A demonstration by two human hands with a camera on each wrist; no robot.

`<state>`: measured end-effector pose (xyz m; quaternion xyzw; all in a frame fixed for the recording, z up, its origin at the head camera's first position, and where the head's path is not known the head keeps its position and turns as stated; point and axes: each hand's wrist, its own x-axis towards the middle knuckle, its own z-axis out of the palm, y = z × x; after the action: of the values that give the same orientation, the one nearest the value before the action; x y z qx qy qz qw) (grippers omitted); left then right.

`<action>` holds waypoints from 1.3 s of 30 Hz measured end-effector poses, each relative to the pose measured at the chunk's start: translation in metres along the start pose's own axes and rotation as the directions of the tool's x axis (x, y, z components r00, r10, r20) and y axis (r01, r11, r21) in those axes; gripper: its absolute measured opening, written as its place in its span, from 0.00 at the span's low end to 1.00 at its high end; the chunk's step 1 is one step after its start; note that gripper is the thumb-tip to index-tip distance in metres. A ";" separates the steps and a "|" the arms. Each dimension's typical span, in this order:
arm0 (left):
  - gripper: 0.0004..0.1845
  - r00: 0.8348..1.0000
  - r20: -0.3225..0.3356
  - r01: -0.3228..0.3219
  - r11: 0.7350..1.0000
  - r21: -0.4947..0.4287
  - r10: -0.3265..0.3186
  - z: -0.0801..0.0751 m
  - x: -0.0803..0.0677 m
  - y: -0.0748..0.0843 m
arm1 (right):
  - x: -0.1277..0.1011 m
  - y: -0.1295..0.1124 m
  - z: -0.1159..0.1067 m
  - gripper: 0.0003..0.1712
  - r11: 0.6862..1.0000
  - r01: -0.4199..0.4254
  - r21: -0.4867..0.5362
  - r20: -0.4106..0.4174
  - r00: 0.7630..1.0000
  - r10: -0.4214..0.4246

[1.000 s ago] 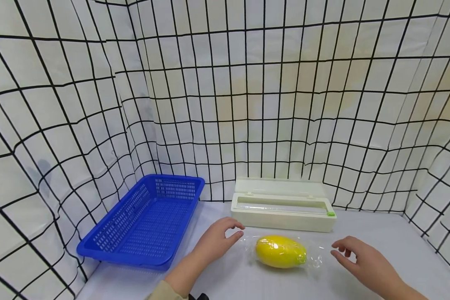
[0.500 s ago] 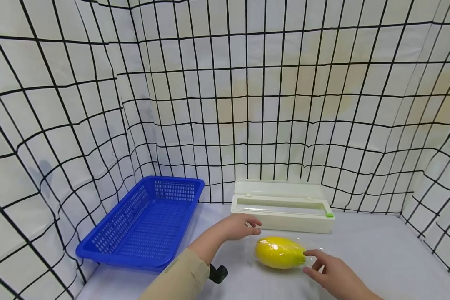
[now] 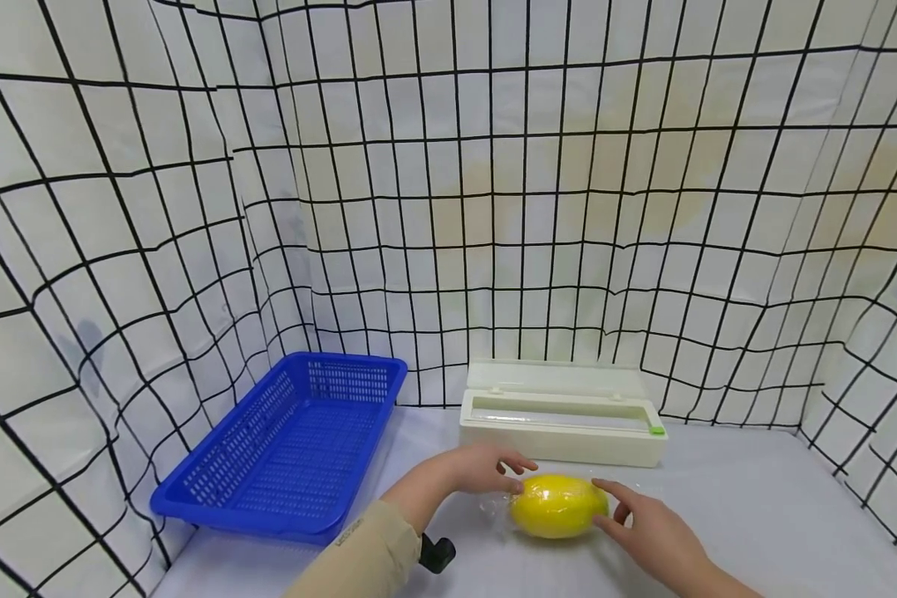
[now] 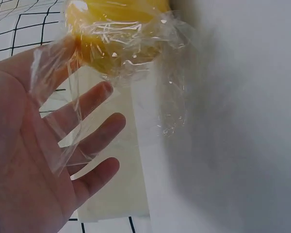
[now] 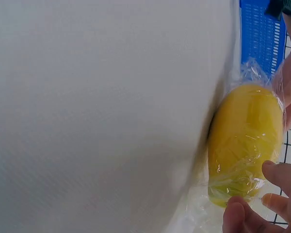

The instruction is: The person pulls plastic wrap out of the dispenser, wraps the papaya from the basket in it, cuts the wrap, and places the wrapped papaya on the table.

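Note:
A yellow mango (image 3: 556, 508) with a green end lies in clear plastic film (image 5: 250, 73) on the white tabletop. My right hand (image 3: 661, 536) holds its right end between thumb and fingers; in the right wrist view the fingertips (image 5: 269, 167) press on the film near the green end. At the opposite end is my left hand (image 3: 478, 472), its fingertips right beside the mango. The left wrist view shows its fingers (image 4: 109, 128) spread, with loose film (image 4: 63, 145) hanging across the palm.
Behind the mango stands a cream cling film dispenser (image 3: 564, 444), lid up, a roll inside. A blue plastic basket (image 3: 321, 465) stands on the left. White, black-gridded cloth walls (image 3: 538, 208) enclose the table (image 3: 732, 515).
My right hand has moved left from beside the mango onto its end. The left hand has come right to the other end. The mango has turned, and its green tip has left the head view.

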<state>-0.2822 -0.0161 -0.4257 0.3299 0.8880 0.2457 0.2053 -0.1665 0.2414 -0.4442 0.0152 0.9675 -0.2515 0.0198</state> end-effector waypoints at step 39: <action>0.27 0.997 0.065 -0.012 0.937 -0.350 0.037 0.034 -0.014 0.003 | 0.003 0.001 0.011 0.40 0.974 0.000 0.227 0.109 0.994 -0.025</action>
<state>-0.2531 -0.0141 -0.4481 0.3078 0.8183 0.3902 0.2889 -0.1689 0.2365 -0.4545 -0.0027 0.9299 -0.3610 0.0700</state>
